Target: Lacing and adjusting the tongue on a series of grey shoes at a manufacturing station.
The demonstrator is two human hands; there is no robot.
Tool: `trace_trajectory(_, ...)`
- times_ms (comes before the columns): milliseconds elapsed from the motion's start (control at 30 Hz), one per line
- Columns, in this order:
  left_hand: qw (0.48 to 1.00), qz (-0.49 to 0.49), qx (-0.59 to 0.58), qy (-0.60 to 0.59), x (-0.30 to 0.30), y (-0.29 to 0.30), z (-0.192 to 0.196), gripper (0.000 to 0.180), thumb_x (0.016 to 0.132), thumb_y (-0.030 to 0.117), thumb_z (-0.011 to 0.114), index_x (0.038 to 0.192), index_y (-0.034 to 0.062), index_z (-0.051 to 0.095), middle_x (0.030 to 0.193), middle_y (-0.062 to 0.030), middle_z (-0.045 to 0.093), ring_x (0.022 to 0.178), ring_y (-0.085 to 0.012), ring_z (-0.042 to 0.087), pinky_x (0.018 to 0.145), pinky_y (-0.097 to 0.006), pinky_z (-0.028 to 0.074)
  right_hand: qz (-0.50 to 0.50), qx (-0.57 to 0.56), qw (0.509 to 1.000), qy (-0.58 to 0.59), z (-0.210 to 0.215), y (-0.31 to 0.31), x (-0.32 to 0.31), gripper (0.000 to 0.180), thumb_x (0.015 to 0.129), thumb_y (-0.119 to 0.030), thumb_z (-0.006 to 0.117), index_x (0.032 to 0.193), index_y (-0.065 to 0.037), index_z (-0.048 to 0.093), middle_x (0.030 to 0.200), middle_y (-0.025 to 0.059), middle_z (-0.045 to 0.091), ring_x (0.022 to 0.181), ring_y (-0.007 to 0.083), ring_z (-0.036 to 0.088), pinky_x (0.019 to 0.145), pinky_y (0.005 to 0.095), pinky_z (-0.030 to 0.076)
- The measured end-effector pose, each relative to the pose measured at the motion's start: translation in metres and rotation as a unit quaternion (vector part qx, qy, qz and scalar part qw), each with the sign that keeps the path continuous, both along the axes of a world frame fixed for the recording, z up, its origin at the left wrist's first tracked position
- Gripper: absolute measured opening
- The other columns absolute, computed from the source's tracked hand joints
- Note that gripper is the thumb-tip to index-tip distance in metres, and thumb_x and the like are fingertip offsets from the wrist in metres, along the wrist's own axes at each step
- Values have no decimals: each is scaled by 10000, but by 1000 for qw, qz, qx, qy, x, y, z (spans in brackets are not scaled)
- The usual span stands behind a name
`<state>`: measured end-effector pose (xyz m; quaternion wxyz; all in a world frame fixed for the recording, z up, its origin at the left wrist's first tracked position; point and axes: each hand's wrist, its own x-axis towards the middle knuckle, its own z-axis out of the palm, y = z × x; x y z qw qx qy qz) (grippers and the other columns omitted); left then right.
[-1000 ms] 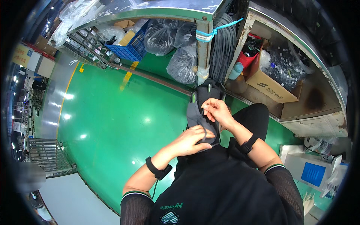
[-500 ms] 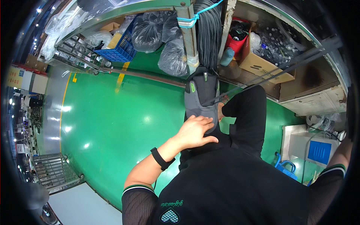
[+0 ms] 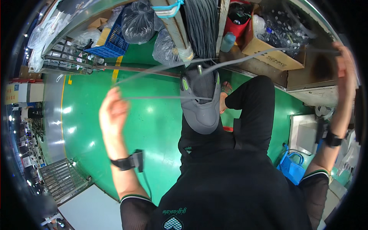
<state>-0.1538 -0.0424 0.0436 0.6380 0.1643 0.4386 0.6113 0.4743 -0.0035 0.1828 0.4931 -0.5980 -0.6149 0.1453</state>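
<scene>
A grey shoe with green accents rests on my left leg, its toe toward me and its dark opening facing up. Out to the left, my left hand is closed on a grey shoelace that runs from the shoe's front eyelets. My right hand, raised far to the right, pinches another stretch of lace, which crosses above the shoe in a loose curve. A blurred strand also slants from near my left hand to the shoe's heel. Motion smears the fingers of my left hand.
A thick bundle of dark grey laces hangs beyond the shoe. Beside it stand a metal post, black plastic bags and a blue crate. To the right are a cardboard box, a red container and a blue stool-like object.
My left hand has left the shoe's toe and swung out left, now with lace in it. My right hand has come into view, raised at right. The laces are spread wide between them.
</scene>
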Motion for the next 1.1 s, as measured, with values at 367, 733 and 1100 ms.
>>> trace_trajectory(367, 950, 312, -17, 24, -223, -135, -3, 141, 955, 55, 540, 1082, -5, 541, 842, -41, 570, 688, -126, 465, 602, -268, 351, 316, -165, 934, -2, -254, -48, -256, 125, 801, -21, 678, 898, -28, 600, 829, 111, 587, 726, 266, 628, 632, 342, 494)
trace_trajectory(733, 987, 128, -29, 95, -102, -54, -21, 317, 936, 75, 586, 1213, -64, 519, 1101, -121, 609, 1067, -230, 604, 889, -298, 522, 285, -285, 911, 82, -251, -58, -251, 146, 844, -122, 692, 834, -20, 588, 711, 66, 567, 595, 202, 565, 554, 325, 433)
trace_trajectory(1100, 990, 30, -22, 133, -76, -50, -17, 238, 955, 97, 560, 1164, -15, 552, 1066, -106, 624, 985, -188, 627, 847, -264, 537, 244, -529, 467, 665, -252, -80, -249, 179, 958, -251, 595, 862, -103, 567, 627, -72, 429, 460, 23, 324, 413, 188, 254)
